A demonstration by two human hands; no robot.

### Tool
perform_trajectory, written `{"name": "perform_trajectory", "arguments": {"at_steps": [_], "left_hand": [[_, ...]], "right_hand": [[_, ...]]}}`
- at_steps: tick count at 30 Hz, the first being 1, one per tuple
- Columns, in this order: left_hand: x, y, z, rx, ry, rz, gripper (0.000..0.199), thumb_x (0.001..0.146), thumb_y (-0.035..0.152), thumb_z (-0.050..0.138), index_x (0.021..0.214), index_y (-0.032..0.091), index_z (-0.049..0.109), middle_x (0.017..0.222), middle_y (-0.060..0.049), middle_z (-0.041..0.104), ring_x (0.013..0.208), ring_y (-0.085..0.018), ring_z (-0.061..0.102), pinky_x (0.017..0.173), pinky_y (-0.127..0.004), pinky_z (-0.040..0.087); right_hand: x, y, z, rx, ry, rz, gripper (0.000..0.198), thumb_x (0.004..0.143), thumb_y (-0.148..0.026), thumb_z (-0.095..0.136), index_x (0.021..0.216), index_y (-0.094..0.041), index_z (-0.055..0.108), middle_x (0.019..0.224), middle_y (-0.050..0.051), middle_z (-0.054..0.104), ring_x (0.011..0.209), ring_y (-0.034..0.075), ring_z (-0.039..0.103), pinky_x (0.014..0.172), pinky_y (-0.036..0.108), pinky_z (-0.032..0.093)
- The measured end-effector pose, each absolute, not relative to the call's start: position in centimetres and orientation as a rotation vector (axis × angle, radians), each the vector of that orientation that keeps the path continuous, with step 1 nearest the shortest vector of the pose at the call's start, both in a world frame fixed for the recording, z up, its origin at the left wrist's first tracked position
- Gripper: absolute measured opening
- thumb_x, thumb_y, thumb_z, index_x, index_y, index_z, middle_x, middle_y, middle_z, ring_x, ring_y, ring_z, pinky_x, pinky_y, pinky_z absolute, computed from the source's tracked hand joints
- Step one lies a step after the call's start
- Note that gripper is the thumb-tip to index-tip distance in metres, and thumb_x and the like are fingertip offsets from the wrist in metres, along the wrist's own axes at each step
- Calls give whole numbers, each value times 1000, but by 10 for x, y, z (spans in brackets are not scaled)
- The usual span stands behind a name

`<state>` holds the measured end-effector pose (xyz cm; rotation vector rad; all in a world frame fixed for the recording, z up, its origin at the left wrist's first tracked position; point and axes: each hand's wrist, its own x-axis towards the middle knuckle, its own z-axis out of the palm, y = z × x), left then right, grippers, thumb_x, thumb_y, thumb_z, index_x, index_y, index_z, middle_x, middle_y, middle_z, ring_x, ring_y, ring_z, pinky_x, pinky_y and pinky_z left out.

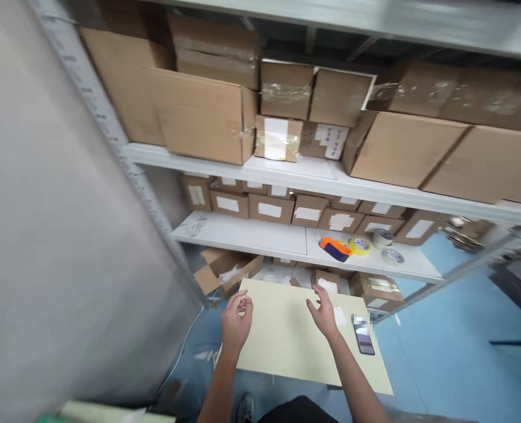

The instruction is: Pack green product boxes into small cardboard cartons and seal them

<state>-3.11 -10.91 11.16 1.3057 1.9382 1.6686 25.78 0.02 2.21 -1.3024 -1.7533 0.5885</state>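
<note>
A pale yellow table (282,335) stands in front of me, and both hands are held over it. Above its left part is my left hand (237,317), fingers loosely curled and apart, with nothing seen in it. My right hand (323,311) hovers over the right half, thumb and fingers spread, holding nothing. A small white paper (339,316) lies just right of that hand. Farther right, a phone (364,338) rests near the table's edge, partly blurred out.
Metal shelving (251,235) rises behind the table, loaded with cardboard boxes (199,111). An orange and blue tape dispenser (335,249), a yellow tape roll (360,245) and white tape rolls (393,256) sit on the middle shelf. An open carton (225,273) is at lower left, beside a grey wall (57,235).
</note>
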Motion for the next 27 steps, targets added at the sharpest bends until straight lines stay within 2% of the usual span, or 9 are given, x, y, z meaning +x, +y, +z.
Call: {"name": "perform_trajectory", "arguments": {"at_steps": [5,10,14,16,18,20,23,27], "left_hand": [[-12,-163,113,1169,2150,1655,17,86,26,56,86,22,72,111,-9,75,83,-18,71,74,-30,60],[15,-235,100,929,2397,1594,22,86,21,53,93,21,75,115,-8,75,84,-18,70,73,-30,58],[33,-299,93,699,2519,1521,44,86,18,53,127,21,70,123,-9,74,78,-16,68,72,-30,57],[39,-332,94,583,2575,1516,50,87,18,53,135,22,65,123,-9,74,78,-16,68,73,-31,57],[41,-364,96,496,2641,1542,43,89,19,51,128,22,70,121,-8,75,81,-17,69,76,-32,56],[41,-394,98,432,2690,1602,32,91,23,49,112,22,74,118,-8,75,87,-19,70,78,-33,56],[33,-435,97,294,2731,1709,26,93,31,50,91,21,74,113,-9,75,88,-21,71,74,-32,56],[10,-476,90,123,2762,1761,24,92,39,55,87,22,72,104,-7,76,82,-20,70,73,-31,55]], "right_hand": [[234,-7,28,-1102,-1853,813,48,93,-43,60,137,-26,61,148,16,55,123,32,62,86,48,62],[199,-30,21,-883,-2017,1061,48,93,-43,60,138,-25,61,149,17,53,124,31,61,88,48,61],[164,-71,18,-710,-2134,1246,48,93,-43,60,137,-25,61,148,16,55,124,30,61,91,48,60],[144,-97,22,-611,-2192,1328,48,92,-42,60,138,-25,61,146,16,57,123,30,62,92,48,60],[124,-125,28,-509,-2242,1387,49,92,-40,60,138,-24,61,145,16,58,123,30,62,93,48,59],[105,-152,34,-410,-2280,1414,49,91,-39,60,138,-25,61,145,15,58,127,31,60,94,48,59],[79,-188,44,-283,-2323,1428,49,92,-37,60,139,-26,61,147,13,58,130,30,58,97,47,58],[47,-228,49,-182,-2373,1449,49,92,-37,61,139,-25,61,147,14,58,129,30,60,95,45,59]]}}
